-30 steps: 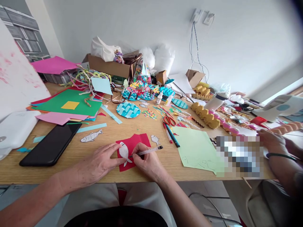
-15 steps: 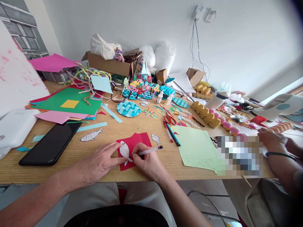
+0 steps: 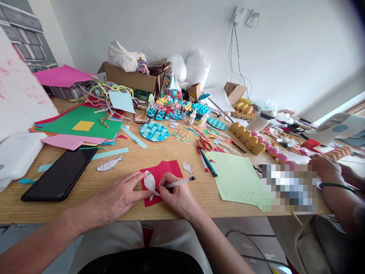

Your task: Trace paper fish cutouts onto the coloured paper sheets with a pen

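My right hand (image 3: 178, 194) is closed round a pen (image 3: 180, 182), its tip close to the tail of a white paper fish cutout (image 3: 149, 182). That cutout lies on a piece of red paper (image 3: 171, 169) at the table's front. My left hand (image 3: 122, 196) rests flat with fingers stretched, the fingertips pressing on the cutout and the red paper's left side. Two more fish cutouts lie close by: a long one (image 3: 110, 163) to the left and a small one (image 3: 187, 168) to the right of the red paper.
A black phone (image 3: 58, 177) and stacked coloured paper (image 3: 105, 123) lie left. Red scissors (image 3: 204, 144), marker pens (image 3: 209, 163) and light green paper (image 3: 236, 175) lie right. A woven blue paper disc (image 3: 154, 131) sits further back. Another person's hand (image 3: 325, 167) is at far right.
Both hands keep almost the same pose over the cutout and red paper. The view has shifted very slightly.
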### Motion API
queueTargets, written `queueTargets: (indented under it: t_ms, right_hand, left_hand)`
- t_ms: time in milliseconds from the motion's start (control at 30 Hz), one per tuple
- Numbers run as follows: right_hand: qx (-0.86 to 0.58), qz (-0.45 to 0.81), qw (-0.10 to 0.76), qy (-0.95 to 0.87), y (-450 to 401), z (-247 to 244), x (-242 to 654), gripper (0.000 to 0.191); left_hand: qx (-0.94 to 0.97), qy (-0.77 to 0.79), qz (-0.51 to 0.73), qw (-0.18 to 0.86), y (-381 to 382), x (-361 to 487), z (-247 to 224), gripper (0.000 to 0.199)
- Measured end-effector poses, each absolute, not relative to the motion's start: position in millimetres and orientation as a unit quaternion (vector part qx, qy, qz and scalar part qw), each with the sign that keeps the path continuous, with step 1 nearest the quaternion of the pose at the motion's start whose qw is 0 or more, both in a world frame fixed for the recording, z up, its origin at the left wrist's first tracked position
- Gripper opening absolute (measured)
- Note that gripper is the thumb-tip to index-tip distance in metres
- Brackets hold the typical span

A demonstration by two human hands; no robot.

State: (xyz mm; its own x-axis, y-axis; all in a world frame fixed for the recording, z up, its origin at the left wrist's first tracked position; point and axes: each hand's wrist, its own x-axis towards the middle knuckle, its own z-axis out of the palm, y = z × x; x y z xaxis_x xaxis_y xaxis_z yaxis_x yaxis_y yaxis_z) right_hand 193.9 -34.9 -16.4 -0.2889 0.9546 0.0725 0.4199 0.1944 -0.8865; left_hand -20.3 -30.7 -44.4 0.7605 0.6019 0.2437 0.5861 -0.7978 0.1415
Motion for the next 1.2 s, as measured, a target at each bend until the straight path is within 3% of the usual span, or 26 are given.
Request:
queueTargets:
  t_ms: [1200]
  right_hand:
    - [-0.545,0.329,0.297,-0.711,-0.5,-15.3,179.4,0.011]
  left_hand:
    - [0.928,0.318,0.168,0.098,-29.2,-16.7,-39.1,0.026]
